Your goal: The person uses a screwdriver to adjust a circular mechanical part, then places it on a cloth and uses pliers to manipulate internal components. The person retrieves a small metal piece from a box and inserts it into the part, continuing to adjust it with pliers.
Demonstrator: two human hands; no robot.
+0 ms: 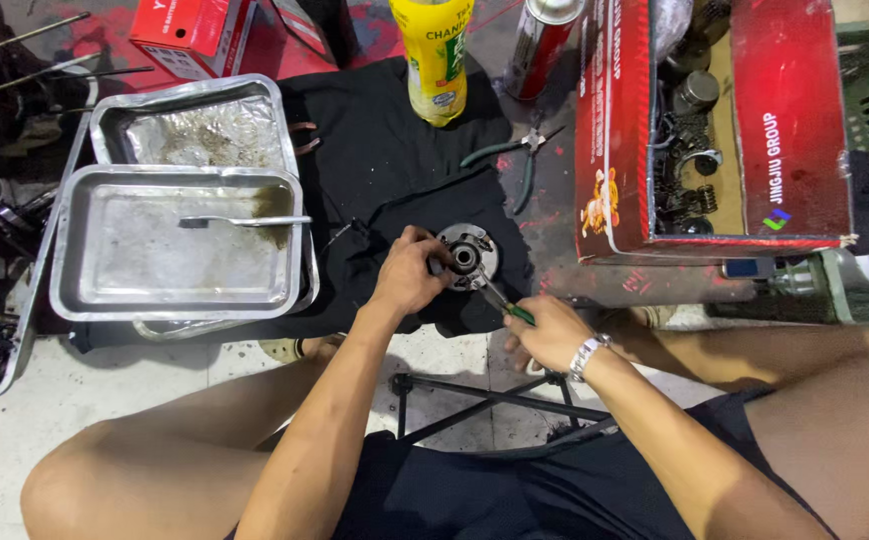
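Note:
A round metal part with a dark hub lies on a black cloth on the floor. My left hand grips its left side and steadies it. My right hand, with a metal watch band at the wrist, is closed around a green-handled tool whose metal tip reaches into the part's lower right edge.
Two steel trays with a metal tool across the front one sit at left. Green-handled pliers, a yellow bottle and a spray can lie beyond. A red cardboard box of metal parts stands right. A black stool frame is between my legs.

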